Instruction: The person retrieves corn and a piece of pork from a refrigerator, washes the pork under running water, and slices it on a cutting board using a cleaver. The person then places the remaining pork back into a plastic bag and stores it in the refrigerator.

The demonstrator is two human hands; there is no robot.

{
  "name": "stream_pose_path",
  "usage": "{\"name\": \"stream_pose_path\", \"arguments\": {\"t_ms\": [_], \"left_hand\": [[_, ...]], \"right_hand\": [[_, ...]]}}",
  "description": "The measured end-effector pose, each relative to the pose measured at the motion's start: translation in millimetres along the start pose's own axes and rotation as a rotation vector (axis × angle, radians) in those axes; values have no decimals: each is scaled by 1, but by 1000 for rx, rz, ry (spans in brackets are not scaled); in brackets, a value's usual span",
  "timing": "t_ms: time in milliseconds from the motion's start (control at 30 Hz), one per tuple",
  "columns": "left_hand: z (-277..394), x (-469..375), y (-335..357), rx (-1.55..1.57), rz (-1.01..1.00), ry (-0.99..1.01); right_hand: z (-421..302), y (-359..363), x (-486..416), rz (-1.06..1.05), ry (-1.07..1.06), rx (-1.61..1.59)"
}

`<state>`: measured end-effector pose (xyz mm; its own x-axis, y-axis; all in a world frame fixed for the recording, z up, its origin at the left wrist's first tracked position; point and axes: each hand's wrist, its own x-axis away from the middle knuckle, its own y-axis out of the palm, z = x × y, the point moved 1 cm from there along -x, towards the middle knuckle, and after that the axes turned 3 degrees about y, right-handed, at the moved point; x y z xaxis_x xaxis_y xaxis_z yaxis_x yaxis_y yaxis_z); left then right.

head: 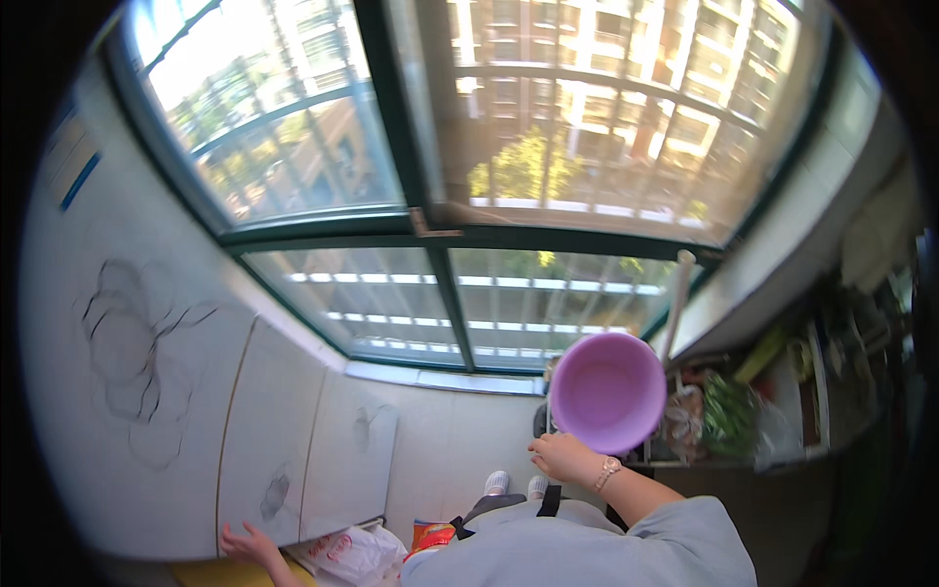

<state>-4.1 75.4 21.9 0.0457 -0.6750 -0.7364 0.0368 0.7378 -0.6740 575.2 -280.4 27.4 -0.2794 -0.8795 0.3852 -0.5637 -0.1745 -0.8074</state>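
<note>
My left hand (251, 545) is low at the left, fingers apart and holding nothing that I can see. Its fingertips are at the edge of a white refrigerator (268, 411) with grey line patterns on its panels; whether they touch it cannot be told. My right hand (566, 458), with a wristwatch (608, 469) above it on the arm, hangs before my body with loosely bent fingers and nothing visible in them. Just beyond it is a purple plastic basin (612, 392), its hollow side facing me. Any contact between hand and basin is unclear.
A barred window (455, 238) with green frames fills the far side. Right of the basin, a rack (825, 403) holds bagged green vegetables (728, 414). A pale pole (676, 301) leans behind the basin. White plastic bags (352, 555) lie beside the refrigerator. My shoes (497, 481) stand on pale floor.
</note>
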Motion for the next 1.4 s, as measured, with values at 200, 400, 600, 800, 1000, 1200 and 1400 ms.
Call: {"name": "stream_pose_path", "arguments": {"t_ms": [200, 400, 600, 800, 1000, 1200, 1400], "left_hand": [[5, 16, 127, -23, -138, -284], [178, 144, 192, 664, -1228, 22], [393, 281, 23, 767, -1863, 555], [546, 375, -141, 830, -1715, 993], [628, 480, -238, 809, -1716, 1285], [658, 557, -226, 544, -1674, 1566], [702, 645, -187, 270, -1543, 1978]], "right_hand": [[88, 72, 65, 17, 465, -263], [169, 208, 168, 143, 907, -662], [213, 341, 292, 93, 1155, -773], [254, 382, 412, 502, 1286, -915], [312, 351, 521, 473, 1401, -1008], [381, 298, 570, 705, 1400, -904], [466, 283, 638, 619, 1357, -875]]}}
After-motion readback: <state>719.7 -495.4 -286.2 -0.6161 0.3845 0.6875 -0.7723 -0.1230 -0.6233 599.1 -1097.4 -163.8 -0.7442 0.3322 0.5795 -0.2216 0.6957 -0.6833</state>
